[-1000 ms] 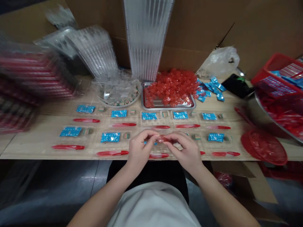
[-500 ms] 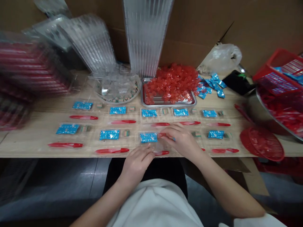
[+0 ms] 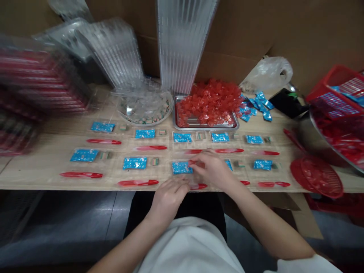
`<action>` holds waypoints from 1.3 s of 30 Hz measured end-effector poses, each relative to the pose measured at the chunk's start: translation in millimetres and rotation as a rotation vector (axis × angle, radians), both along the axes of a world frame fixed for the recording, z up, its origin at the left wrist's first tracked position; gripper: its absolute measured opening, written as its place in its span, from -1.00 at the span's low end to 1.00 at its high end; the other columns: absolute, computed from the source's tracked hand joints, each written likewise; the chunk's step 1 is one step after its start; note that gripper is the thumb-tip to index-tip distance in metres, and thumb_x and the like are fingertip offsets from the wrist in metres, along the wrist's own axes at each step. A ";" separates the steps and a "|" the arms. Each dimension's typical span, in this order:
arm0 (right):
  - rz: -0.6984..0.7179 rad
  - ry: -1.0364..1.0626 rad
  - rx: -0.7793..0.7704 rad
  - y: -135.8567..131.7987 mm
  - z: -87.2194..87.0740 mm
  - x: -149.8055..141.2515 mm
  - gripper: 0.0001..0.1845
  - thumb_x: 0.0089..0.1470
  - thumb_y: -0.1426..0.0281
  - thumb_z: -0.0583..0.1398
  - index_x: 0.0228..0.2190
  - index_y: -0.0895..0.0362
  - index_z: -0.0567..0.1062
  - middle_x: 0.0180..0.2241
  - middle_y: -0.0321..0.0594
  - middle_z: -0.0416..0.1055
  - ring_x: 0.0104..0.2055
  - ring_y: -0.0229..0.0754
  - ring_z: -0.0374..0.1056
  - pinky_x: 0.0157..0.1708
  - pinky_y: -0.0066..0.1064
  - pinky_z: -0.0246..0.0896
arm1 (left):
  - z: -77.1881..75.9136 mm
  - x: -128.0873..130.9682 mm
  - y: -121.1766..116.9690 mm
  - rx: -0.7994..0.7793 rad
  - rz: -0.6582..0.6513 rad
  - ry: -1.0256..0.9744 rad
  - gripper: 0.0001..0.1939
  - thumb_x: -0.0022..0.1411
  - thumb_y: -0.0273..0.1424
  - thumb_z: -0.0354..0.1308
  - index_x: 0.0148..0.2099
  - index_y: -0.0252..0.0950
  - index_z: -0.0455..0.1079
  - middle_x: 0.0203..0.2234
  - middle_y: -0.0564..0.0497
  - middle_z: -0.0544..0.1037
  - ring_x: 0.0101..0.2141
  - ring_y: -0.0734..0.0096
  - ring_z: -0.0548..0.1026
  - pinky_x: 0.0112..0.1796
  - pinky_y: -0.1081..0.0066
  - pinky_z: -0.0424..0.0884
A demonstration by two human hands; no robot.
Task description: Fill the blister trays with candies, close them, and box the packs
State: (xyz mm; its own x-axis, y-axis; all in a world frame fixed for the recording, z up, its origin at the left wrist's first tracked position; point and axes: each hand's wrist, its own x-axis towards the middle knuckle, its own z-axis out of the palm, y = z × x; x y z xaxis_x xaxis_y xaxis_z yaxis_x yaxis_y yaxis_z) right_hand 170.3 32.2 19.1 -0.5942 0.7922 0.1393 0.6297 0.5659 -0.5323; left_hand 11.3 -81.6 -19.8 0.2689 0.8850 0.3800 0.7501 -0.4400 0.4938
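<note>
Two rows of clear plastic trays lie on the wooden table [image 3: 42,167], each with a blue packet, a small block and a red utensil. My right hand [image 3: 212,170] is closed in a pinch on a small red wrapped piece [image 3: 193,163], pressing it into the tray next to a blue packet [image 3: 181,167]. My left hand [image 3: 168,197] rests at the table's front edge, fingers curled on that tray's near side beside a red utensil [image 3: 198,186]; nothing shows inside the fingers.
A metal tray [image 3: 199,123] heaped with red wrapped pieces and a round dish [image 3: 146,108] of small blocks stand behind the rows. Stacks of clear trays [image 3: 182,41] lean on cardboard. Loose blue packets [image 3: 257,106], red baskets [image 3: 338,91] and a red lid [image 3: 317,176] sit right.
Both hands held the red piece together above the tray a second ago. The left hand dropped to the table edge; the right carried the piece down into the tray.
</note>
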 end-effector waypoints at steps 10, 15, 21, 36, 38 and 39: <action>-0.268 0.849 -1.135 -6.6 16.4 15.2 -0.76 -0.19 0.29 0.36 -0.41 0.12 0.55 -0.42 -0.27 0.53 -0.41 -0.30 0.40 -0.37 -0.45 0.27 | 36.7 12.1 19.6 -0.115 0.231 -0.477 -0.80 0.24 -0.44 0.08 -0.09 -0.22 0.41 -0.27 0.03 0.57 -0.29 0.45 0.52 -0.22 0.45 0.43; -0.317 1.006 -1.275 -17.3 10.6 12.8 -0.82 -0.20 0.36 0.38 -0.44 0.10 0.56 -0.42 -0.32 0.52 -0.40 -0.38 0.39 -0.37 -0.55 0.26 | 44.8 21.2 31.6 -0.124 0.243 -0.520 -0.80 0.21 -0.44 0.12 -0.09 -0.23 0.39 -0.31 0.05 0.57 -0.34 0.48 0.52 -0.23 0.48 0.41; -0.339 1.038 -1.257 -22.8 6.0 14.5 -0.83 -0.20 0.38 0.38 -0.44 0.10 0.57 -0.46 -0.37 0.49 -0.43 -0.42 0.36 -0.38 -0.58 0.26 | 46.8 22.0 39.0 -0.162 0.277 -0.481 -0.86 0.15 -0.42 0.19 -0.19 -0.24 0.43 -0.36 0.10 0.57 -0.39 0.51 0.51 -0.27 0.51 0.39; -0.395 1.039 -1.307 -20.7 3.2 13.4 -0.81 -0.23 0.37 0.39 -0.45 0.11 0.59 -0.46 -0.33 0.52 -0.42 -0.39 0.39 -0.38 -0.56 0.26 | 37.4 19.1 41.2 0.044 0.272 -0.453 -0.90 0.13 -0.42 0.22 -0.24 -0.25 0.42 -0.42 0.10 0.56 -0.41 0.54 0.50 -0.32 0.53 0.36; -0.395 1.014 -1.277 -20.9 2.4 14.1 -0.80 -0.23 0.36 0.39 -0.44 0.09 0.59 -0.45 -0.35 0.52 -0.42 -0.39 0.38 -0.37 -0.55 0.26 | 37.7 19.2 42.1 0.018 0.221 -0.428 -0.95 0.15 -0.42 0.19 -0.28 -0.25 0.43 -0.42 0.10 0.56 -0.40 0.53 0.50 -0.32 0.52 0.36; -0.388 0.994 -1.246 -20.9 2.9 15.3 -0.80 -0.23 0.35 0.39 -0.44 0.08 0.59 -0.44 -0.35 0.52 -0.41 -0.38 0.39 -0.36 -0.53 0.27 | 37.1 19.0 41.3 0.014 0.195 -0.406 -0.97 0.16 -0.42 0.18 -0.30 -0.25 0.43 -0.43 0.09 0.56 -0.40 0.51 0.49 -0.32 0.50 0.36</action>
